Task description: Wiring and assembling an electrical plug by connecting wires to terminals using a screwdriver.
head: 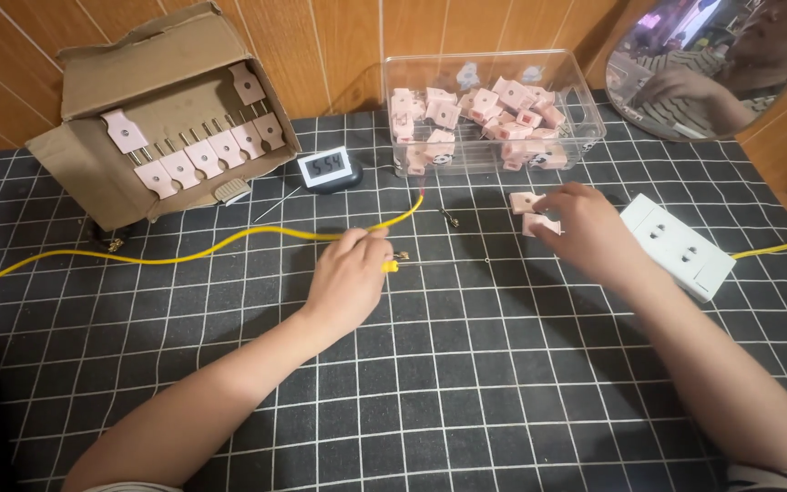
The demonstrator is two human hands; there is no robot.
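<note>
Both forearms come in from below across the surface (466, 401), a black cloth with a white grid. Further out, my left hand (350, 273) is closed on the yellow cable (229, 241), pinching it near its stripped end, where small metal terminals (397, 261) poke out just past my fingers. From that hand the cable runs away to the left and off the edge. My right hand (587, 235) sits level with it, well apart, curled over two pink plug parts (530, 211); its fingertips rest on them, though whether they are gripped or only touched I cannot tell. Just right of that hand lies a white socket strip (680, 246) with its own yellow lead.

By my judgement the wiring step is in hand: cable end ready, plug shell being picked. Next calls for bringing one shell to the terminals and lining them up squarely.

Beyond my left hand stands a small digital timer (328, 168), and further left a cardboard box (152, 114) holding finished pink plugs. Beyond my right hand, a clear tub (585, 109) of pink parts, then a round mirror (712, 64).
</note>
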